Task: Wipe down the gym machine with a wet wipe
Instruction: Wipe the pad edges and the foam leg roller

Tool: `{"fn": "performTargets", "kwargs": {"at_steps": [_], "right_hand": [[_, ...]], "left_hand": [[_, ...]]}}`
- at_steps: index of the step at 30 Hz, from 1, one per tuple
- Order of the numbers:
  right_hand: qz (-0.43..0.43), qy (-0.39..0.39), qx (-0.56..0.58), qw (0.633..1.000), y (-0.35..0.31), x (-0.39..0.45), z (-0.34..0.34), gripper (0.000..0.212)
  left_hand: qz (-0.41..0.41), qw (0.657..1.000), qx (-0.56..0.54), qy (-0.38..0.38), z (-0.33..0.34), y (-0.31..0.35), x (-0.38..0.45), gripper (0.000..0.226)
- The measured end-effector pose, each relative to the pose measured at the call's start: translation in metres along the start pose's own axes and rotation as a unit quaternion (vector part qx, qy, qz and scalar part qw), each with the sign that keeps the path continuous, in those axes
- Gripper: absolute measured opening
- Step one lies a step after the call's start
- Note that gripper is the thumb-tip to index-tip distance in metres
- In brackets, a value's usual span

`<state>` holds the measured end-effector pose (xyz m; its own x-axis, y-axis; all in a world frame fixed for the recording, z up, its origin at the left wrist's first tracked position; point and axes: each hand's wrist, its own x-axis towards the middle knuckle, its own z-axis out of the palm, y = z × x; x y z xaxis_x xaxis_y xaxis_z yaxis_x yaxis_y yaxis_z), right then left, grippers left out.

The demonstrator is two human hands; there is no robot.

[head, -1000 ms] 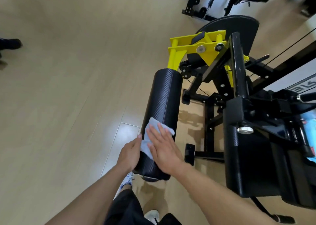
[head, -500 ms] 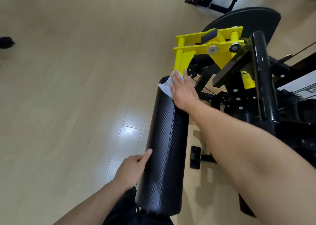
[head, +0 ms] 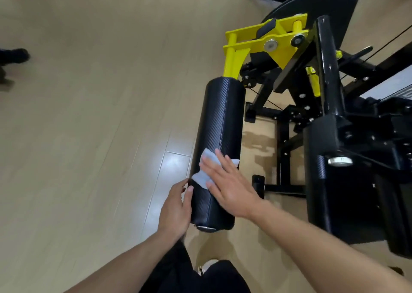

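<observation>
Two hands on roller pad (head: 219,123): right hand (head: 229,185) flat, pressing wet wipe (head: 206,170); left hand (head: 176,208) cupping side.

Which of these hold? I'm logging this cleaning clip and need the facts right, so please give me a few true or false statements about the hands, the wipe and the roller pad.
1. The right hand presses the wet wipe flat on the black roller pad. True.
2. The wipe is at the pad's far end, by the yellow bracket. False: it is on the near part of the pad.
3. The left hand rests against the pad's near end. True.
4. The left hand holds a second wipe. False: none shows in it.
5. The roller pad is red. False: it is black.
</observation>
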<state>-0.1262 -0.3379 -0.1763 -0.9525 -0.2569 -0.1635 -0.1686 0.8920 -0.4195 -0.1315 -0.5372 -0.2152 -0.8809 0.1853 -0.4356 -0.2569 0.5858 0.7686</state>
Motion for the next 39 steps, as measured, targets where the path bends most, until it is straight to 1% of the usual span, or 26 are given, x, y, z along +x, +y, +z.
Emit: {"fn": "performTargets", "kwargs": {"at_steps": [3, 4, 6, 8, 11, 12, 13, 15, 16, 17, 18, 19, 20, 21, 23, 24, 25, 27, 28, 30, 33, 34, 36, 38, 39], "right_hand": [[-0.001, 0.039, -0.001, 0.999, -0.024, -0.035, 0.025, 0.049], [0.015, 0.060, -0.013, 0.998, -0.031, -0.042, 0.032, 0.049], [0.074, 0.107, -0.023, 0.991, -0.042, -0.050, 0.043, 0.047], [0.139, 0.162, 0.011, 0.977, -0.051, -0.053, 0.050, 0.043], [0.191, 0.204, 0.120, 0.953, -0.063, -0.058, 0.055, 0.037], [0.209, 0.212, 0.182, 0.937, -0.067, -0.059, 0.051, 0.037], [0.245, 0.226, 0.246, 0.910, -0.070, -0.061, 0.046, 0.037], [0.343, 0.295, 0.318, 0.833, -0.068, -0.062, 0.031, 0.036], [0.377, 0.343, 0.320, 0.799, -0.063, -0.063, 0.023, 0.034], [0.392, 0.389, 0.301, 0.778, -0.057, -0.062, 0.015, 0.033], [0.391, 0.420, 0.280, 0.770, -0.051, -0.061, 0.010, 0.032], [0.383, 0.424, 0.267, 0.776, -0.047, -0.061, 0.007, 0.031], [0.372, 0.398, 0.269, 0.794, -0.046, -0.059, 0.005, 0.032], [0.353, 0.346, 0.277, 0.824, -0.047, -0.058, 0.008, 0.034], [0.271, 0.208, 0.262, 0.902, -0.055, -0.057, 0.021, 0.037], [0.219, 0.150, 0.245, 0.932, -0.060, -0.057, 0.030, 0.040], [0.181, 0.114, 0.228, 0.950, -0.064, -0.057, 0.038, 0.048], [0.158, 0.086, 0.186, 0.966, -0.063, -0.053, 0.043, 0.067], [0.146, 0.074, 0.162, 0.973, -0.059, -0.050, 0.041, 0.068], [0.095, 0.044, 0.091, 0.990, -0.047, -0.041, 0.036, 0.060], [-0.011, 0.019, -0.022, 1.000, -0.022, -0.020, 0.025, 0.051], [-0.030, 0.011, -0.045, 0.998, -0.011, -0.010, 0.019, 0.050], [-0.022, 0.003, -0.069, 0.997, 0.013, 0.018, 0.000, 0.052], [0.037, -0.006, -0.078, 0.996, 0.032, 0.049, -0.024, 0.055], [0.061, -0.014, -0.074, 0.995, 0.036, 0.060, -0.033, 0.056]], "left_hand": [[0.028, 0.998, -0.023, 0.042, 0.008, 0.004, -0.028, 0.045], [0.032, 0.998, -0.030, 0.053, 0.011, 0.005, -0.036, 0.046], [0.044, 0.997, -0.030, 0.063, 0.017, 0.005, -0.049, 0.050], [0.047, 0.997, -0.013, 0.062, 0.020, 0.005, -0.058, 0.054], [0.047, 0.996, 0.000, 0.070, 0.023, 0.007, -0.061, 0.047], [0.051, 0.996, -0.003, 0.074, 0.023, 0.010, -0.061, 0.046], [0.058, 0.996, -0.003, 0.075, 0.024, 0.013, -0.060, 0.046], [0.070, 0.996, 0.015, 0.058, 0.024, 0.021, -0.054, 0.055], [0.070, 0.996, 0.030, 0.042, 0.024, 0.024, -0.049, 0.064], [0.065, 0.997, 0.045, 0.027, 0.023, 0.025, -0.044, 0.073], [0.058, 0.997, 0.057, 0.017, 0.022, 0.026, -0.038, 0.080], [0.051, 0.997, 0.062, 0.009, 0.019, 0.027, -0.033, 0.085], [0.045, 0.997, 0.061, 0.004, 0.018, 0.028, -0.029, 0.087], [0.038, 0.998, 0.052, 0.000, 0.016, 0.028, -0.026, 0.087], [0.020, 0.999, 0.022, -0.012, 0.013, 0.026, -0.024, 0.083], [0.012, 1.000, 0.010, -0.026, 0.011, 0.024, -0.023, 0.080], [0.007, 0.999, -0.001, -0.042, 0.009, 0.023, -0.023, 0.076], [-0.003, 0.997, -0.040, -0.070, 0.004, 0.022, -0.022, 0.067], [-0.012, 0.995, -0.057, -0.085, 0.001, 0.021, -0.020, 0.062], [-0.034, 0.988, -0.093, -0.118, -0.006, 0.018, -0.016, 0.055], [-0.051, 0.974, -0.149, -0.165, -0.014, 0.008, -0.007, 0.061], [-0.059, 0.968, -0.169, -0.175, -0.016, 0.005, -0.004, 0.063], [-0.066, 0.962, -0.190, -0.185, -0.018, 0.005, -0.001, 0.063], [-0.070, 0.961, -0.193, -0.185, -0.018, 0.005, -0.002, 0.065], [-0.069, 0.960, -0.196, -0.186, -0.017, 0.004, -0.002, 0.070]]}}
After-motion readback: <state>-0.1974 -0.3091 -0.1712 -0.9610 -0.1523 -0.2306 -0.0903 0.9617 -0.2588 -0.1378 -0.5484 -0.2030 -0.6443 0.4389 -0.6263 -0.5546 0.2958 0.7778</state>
